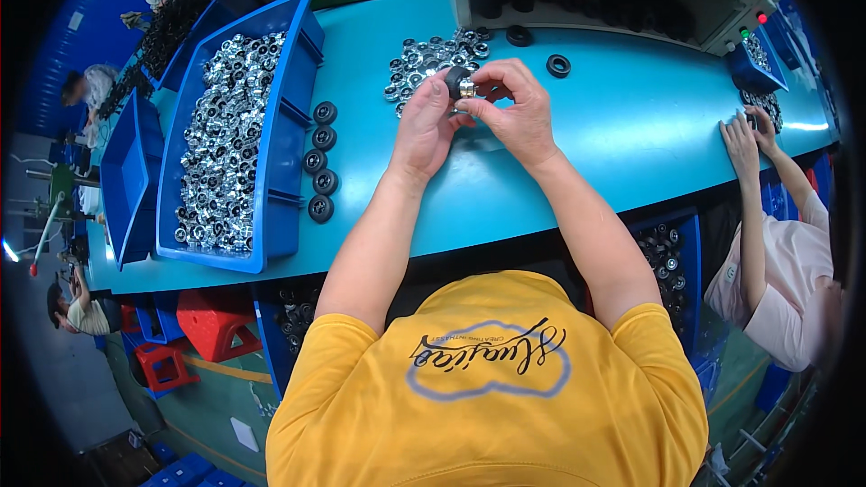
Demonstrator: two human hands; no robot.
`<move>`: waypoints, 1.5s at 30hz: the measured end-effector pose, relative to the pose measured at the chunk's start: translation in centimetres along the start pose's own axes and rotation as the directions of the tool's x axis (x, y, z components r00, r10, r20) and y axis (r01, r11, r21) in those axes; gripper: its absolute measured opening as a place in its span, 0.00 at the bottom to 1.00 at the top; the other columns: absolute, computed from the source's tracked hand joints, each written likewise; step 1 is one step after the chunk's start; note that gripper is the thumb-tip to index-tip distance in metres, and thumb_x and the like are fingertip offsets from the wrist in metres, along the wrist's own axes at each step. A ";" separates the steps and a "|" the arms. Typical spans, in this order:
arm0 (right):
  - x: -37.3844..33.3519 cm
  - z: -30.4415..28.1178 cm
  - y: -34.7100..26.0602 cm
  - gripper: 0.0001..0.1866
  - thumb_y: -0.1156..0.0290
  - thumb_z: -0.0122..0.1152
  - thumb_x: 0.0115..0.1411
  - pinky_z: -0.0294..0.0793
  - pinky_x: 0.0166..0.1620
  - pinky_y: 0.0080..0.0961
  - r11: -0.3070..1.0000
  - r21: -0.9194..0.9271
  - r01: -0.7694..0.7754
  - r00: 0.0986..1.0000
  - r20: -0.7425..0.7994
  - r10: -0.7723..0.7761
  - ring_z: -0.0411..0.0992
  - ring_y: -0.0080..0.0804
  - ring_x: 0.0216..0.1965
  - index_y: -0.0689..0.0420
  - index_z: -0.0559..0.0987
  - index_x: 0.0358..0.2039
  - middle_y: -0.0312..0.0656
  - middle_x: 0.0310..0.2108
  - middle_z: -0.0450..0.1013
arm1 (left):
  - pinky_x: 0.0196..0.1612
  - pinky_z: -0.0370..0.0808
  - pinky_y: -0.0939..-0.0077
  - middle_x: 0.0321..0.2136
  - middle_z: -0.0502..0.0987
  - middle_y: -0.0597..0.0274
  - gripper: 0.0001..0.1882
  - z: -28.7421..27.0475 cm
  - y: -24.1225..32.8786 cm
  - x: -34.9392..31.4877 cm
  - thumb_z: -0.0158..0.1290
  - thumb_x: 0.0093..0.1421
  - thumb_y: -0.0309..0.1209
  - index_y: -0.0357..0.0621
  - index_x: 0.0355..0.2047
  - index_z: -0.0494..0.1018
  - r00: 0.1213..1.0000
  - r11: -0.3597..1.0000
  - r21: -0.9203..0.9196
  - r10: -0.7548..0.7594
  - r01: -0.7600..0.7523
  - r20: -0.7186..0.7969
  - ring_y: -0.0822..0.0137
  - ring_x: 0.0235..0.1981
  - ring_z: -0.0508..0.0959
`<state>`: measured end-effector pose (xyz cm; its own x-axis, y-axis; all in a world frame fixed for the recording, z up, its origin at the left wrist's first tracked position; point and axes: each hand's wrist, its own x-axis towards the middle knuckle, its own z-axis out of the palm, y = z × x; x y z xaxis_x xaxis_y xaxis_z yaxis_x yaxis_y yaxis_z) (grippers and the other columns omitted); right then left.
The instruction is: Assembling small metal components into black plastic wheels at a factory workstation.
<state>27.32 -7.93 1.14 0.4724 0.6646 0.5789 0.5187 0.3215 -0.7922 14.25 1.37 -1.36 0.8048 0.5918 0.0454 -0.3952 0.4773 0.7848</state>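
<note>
Over the teal bench, my left hand [421, 133] is closed round a small black rubber tyre [455, 78]. My right hand [523, 117] pinches a shiny silver wheel hub [467, 88] between thumb and fingers, pressed close against the tyre. Whether the hub sits inside the tyre I cannot tell. Just beyond my hands lies a loose pile of silver hubs [424, 59]. Two loose black tyres, one by the pile [519, 35] and another further right [558, 65], rest on the bench. Left of my forearm, several wheels with tyres fitted [315, 160] stand in a row.
A large blue bin [262, 257] full of silver hubs stands at left, with another blue bin [126, 176] beyond it. A grey machine housing [595, 13] stands at the back. A co-worker's hands [741, 140] work at the right end. Red stools [216, 320] stand below left.
</note>
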 end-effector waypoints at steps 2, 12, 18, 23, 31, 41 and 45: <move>0.0 -0.1 -0.3 0.16 0.78 0.76 0.47 0.79 0.35 0.22 0.999 -0.012 -0.051 0.998 0.025 0.051 0.79 0.24 0.32 0.59 0.81 0.37 0.37 0.36 0.76 | 0.44 0.74 0.72 0.46 0.77 0.67 0.26 -0.2 -0.1 0.0 0.49 0.71 0.50 0.44 0.58 0.68 1.000 1.000 -0.009 0.000 0.000 0.002 0.72 0.45 0.75; -0.2 -0.3 0.3 0.13 0.81 0.65 0.59 0.81 0.43 0.19 0.888 0.370 -0.272 0.958 0.187 0.216 0.78 0.23 0.38 0.62 0.82 0.45 0.40 0.42 0.74 | 0.42 0.77 0.72 0.42 0.79 0.62 0.20 -0.6 -0.5 0.4 0.47 0.73 0.46 0.43 0.54 0.70 0.995 0.996 -0.003 0.084 -0.084 -0.058 0.70 0.39 0.77; -0.1 -0.5 0.4 0.12 0.80 0.68 0.58 0.81 0.42 0.19 0.936 0.290 -0.201 0.974 0.157 0.160 0.79 0.23 0.39 0.62 0.83 0.44 0.39 0.42 0.74 | 0.41 0.78 0.70 0.42 0.79 0.60 0.21 -0.2 -0.5 0.2 0.47 0.73 0.44 0.41 0.56 0.68 0.985 0.979 0.156 0.145 -0.130 -0.089 0.68 0.37 0.78; -0.1 -0.6 1.4 0.17 0.78 0.71 0.56 0.80 0.41 0.19 0.941 0.262 -0.215 0.975 0.108 0.192 0.78 0.22 0.37 0.61 0.82 0.47 0.39 0.43 0.74 | 0.40 0.79 0.72 0.43 0.78 0.60 0.20 0.0 -0.8 0.2 0.50 0.72 0.40 0.41 0.58 0.68 0.983 0.945 0.281 0.181 -0.167 -0.024 0.69 0.38 0.78; 0.5 -1.5 1.4 0.19 0.74 0.74 0.55 0.76 0.39 0.16 0.801 0.379 -0.464 0.881 0.297 0.370 0.76 0.17 0.34 0.62 0.81 0.46 0.37 0.39 0.78 | 0.39 0.79 0.75 0.47 0.77 0.60 0.22 0.3 -0.4 -0.1 0.53 0.70 0.34 0.39 0.61 0.66 0.975 0.892 0.396 0.215 -0.216 0.049 0.72 0.39 0.78; 0.2 -1.2 1.4 0.14 0.72 0.76 0.54 0.75 0.36 0.15 0.809 0.359 -0.465 0.884 0.236 0.403 0.75 0.17 0.32 0.60 0.82 0.40 0.33 0.32 0.79 | 0.36 0.78 0.79 0.42 0.79 0.64 0.20 0.7 -0.4 -0.4 0.54 0.70 0.32 0.39 0.60 0.71 0.967 0.831 0.515 0.254 -0.210 -0.015 0.75 0.35 0.76; 0.1 -0.8 0.7 0.12 0.73 0.75 0.55 0.76 0.33 0.17 0.793 0.352 -0.498 0.866 0.240 0.438 0.75 0.17 0.31 0.59 0.81 0.38 0.34 0.31 0.79 | 0.31 0.75 0.82 0.37 0.80 0.66 0.17 1.3 -0.6 -0.8 0.54 0.70 0.30 0.39 0.57 0.74 0.950 0.803 0.559 0.301 -0.207 -0.080 0.78 0.30 0.75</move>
<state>28.33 -8.18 0.80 0.4657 0.8783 0.1084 -0.0747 0.1611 -0.9841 14.36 -0.22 -1.08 0.6102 0.7583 0.2295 -0.2367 -0.1020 0.9662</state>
